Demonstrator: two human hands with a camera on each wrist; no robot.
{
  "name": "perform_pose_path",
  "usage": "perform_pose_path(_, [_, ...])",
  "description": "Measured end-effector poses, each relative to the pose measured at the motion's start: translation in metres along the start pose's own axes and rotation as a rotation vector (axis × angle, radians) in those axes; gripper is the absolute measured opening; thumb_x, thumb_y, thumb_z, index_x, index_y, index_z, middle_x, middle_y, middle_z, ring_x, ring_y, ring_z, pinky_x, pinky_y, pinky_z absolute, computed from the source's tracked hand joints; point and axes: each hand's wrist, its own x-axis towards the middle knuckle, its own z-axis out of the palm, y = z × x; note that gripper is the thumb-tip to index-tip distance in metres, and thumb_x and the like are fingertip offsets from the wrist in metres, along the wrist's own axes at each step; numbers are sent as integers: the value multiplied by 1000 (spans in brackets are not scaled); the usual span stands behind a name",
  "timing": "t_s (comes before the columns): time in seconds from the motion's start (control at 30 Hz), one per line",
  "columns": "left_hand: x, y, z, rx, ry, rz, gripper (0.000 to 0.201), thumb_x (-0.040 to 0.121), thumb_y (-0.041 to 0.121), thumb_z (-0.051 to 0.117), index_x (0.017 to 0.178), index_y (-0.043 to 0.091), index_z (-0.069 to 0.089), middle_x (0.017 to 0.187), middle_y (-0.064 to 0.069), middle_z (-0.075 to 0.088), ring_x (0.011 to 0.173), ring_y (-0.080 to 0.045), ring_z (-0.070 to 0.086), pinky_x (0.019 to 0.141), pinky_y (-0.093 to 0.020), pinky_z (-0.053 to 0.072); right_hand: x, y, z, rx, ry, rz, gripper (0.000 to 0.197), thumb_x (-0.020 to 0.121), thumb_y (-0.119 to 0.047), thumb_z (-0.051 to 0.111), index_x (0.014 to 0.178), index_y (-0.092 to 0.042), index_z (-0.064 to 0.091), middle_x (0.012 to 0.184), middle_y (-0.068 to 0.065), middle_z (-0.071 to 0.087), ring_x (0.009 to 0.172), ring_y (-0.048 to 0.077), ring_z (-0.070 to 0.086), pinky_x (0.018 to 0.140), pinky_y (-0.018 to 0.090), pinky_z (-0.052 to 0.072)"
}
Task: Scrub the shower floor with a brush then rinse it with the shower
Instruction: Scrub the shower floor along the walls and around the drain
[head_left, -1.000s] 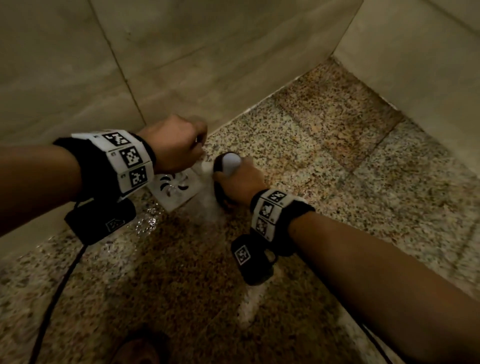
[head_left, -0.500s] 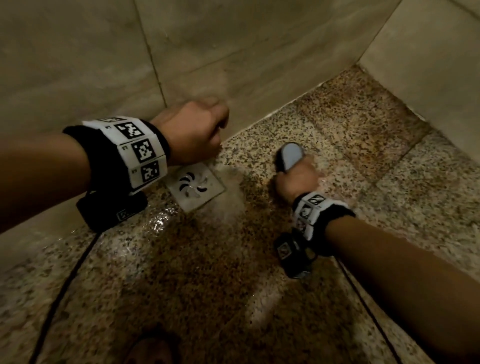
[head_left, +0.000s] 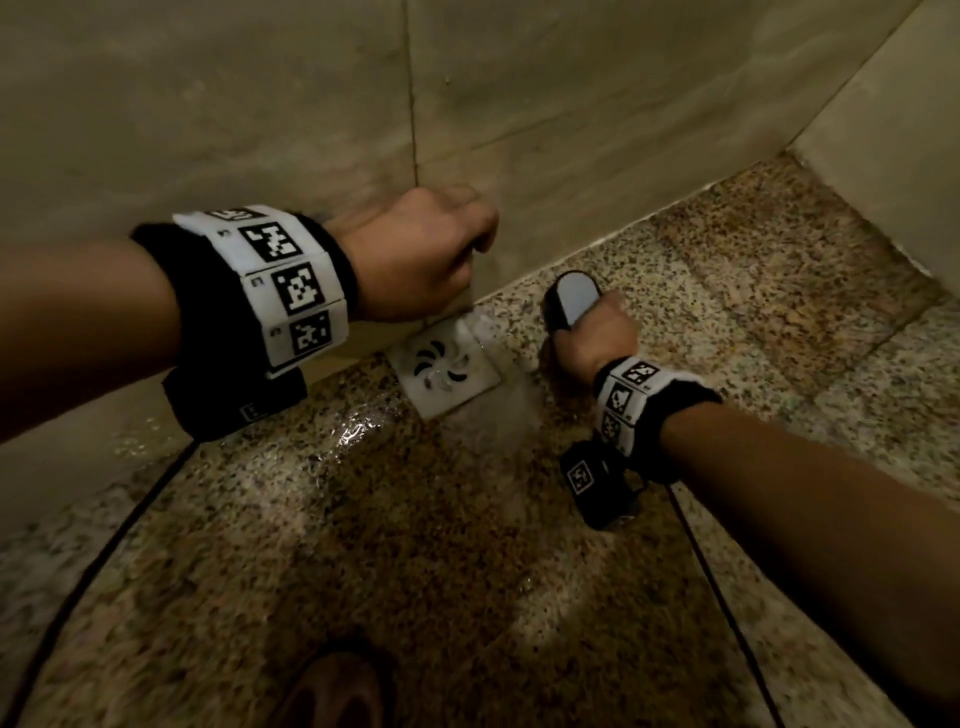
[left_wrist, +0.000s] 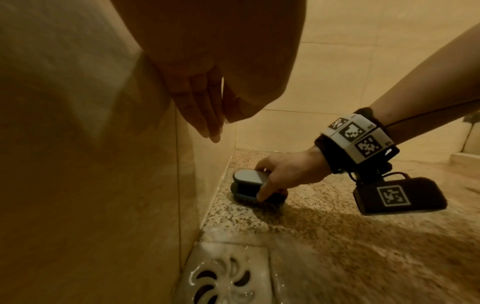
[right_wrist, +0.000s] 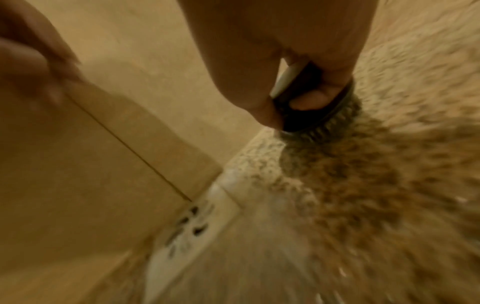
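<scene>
My right hand grips a dark scrub brush with a grey top, fingers through its handle. The brush's bristles press on the speckled granite shower floor, close to the foot of the wall. The brush stands just right of the square white drain cover. My left hand hovers above the drain by the wall and holds nothing; its fingers hang down loosely together. No shower head is in view.
Beige tiled walls close the corner at the back and on the right. Near the drain the floor is wet and shiny. A foot shows at the bottom edge. Black cables trail from both wrists.
The right hand swept the brush away from the drain along the wall, then back partway toward it. The left hand stayed above the drain, rising slightly.
</scene>
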Motion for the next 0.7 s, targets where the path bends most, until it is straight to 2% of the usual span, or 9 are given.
perform_pose_path(0.07, [4, 1, 0, -5, 2, -5, 21, 85, 4, 49, 106, 2, 55, 102, -14, 54, 82, -22, 45, 73, -31, 39, -14, -10, 18, 24, -44, -48, 66, 92, -28, 61, 145, -5, 28, 133, 14, 53, 115, 34, 56, 76, 32, 45])
perform_pose_path(0.13, [8, 4, 1, -16, 12, -7, 21, 85, 5, 48, 104, 0, 56, 102, -17, 55, 84, -26, 48, 72, -29, 36, -40, -26, 50, -25, -74, -284, 55, 94, -36, 56, 139, -10, 41, 131, 13, 55, 118, 33, 55, 89, 34, 45])
perform_pose_path(0.2, [10, 8, 2, -36, 33, 20, 26, 82, 10, 43, 101, -1, 57, 98, -19, 57, 83, -30, 52, 71, -30, 37, -73, -43, 81, -104, -185, -529, 52, 94, -39, 53, 135, -7, 44, 130, 16, 54, 117, 35, 55, 93, 37, 43])
perform_pose_path(0.23, [10, 10, 2, -39, 37, 38, 29, 79, 12, 41, 99, -2, 57, 95, -19, 57, 82, -31, 53, 70, -31, 38, -85, -49, 88, -122, -267, -566, 53, 92, -36, 56, 133, -4, 43, 130, 17, 53, 117, 36, 54, 94, 39, 44])
perform_pose_path(0.3, [9, 12, 1, -36, 37, 66, 30, 77, 12, 41, 98, -3, 57, 92, -19, 58, 80, -31, 52, 70, -30, 36, -82, -51, 89, -148, -320, -545, 52, 91, -29, 61, 132, -3, 43, 131, 17, 52, 120, 35, 52, 95, 39, 45])
perform_pose_path(0.37, [4, 12, 0, -39, 45, 84, 27, 78, 10, 43, 97, -3, 57, 91, -18, 57, 77, -26, 49, 69, -25, 31, -56, -43, 74, -110, -238, -466, 50, 93, -35, 60, 134, -9, 48, 132, 14, 56, 122, 32, 53, 94, 30, 41])
perform_pose_path(0.47, [-3, 7, -6, -51, 38, 79, 25, 81, 10, 44, 100, 0, 56, 93, -14, 55, 78, -19, 41, 69, -29, 35, -31, -25, 40, -34, -93, -266, 52, 93, -39, 61, 130, -6, 46, 127, 16, 57, 116, 33, 56, 79, 26, 39])
perform_pose_path(0.6, [-5, 6, -7, -62, 36, 77, 24, 82, 7, 43, 99, -2, 56, 93, -16, 56, 77, -23, 46, 67, -29, 35, -85, -45, 63, -102, -207, -507, 53, 94, -35, 59, 135, -6, 44, 128, 14, 58, 116, 32, 56, 88, 33, 44])
perform_pose_path(0.7, [-1, 12, -7, -36, 14, 88, 24, 84, 5, 44, 104, 0, 56, 98, -17, 58, 83, -29, 53, 71, -34, 43, -87, -51, 81, -118, -311, -485, 56, 91, -37, 63, 135, -8, 45, 126, 13, 59, 115, 30, 58, 86, 31, 46])
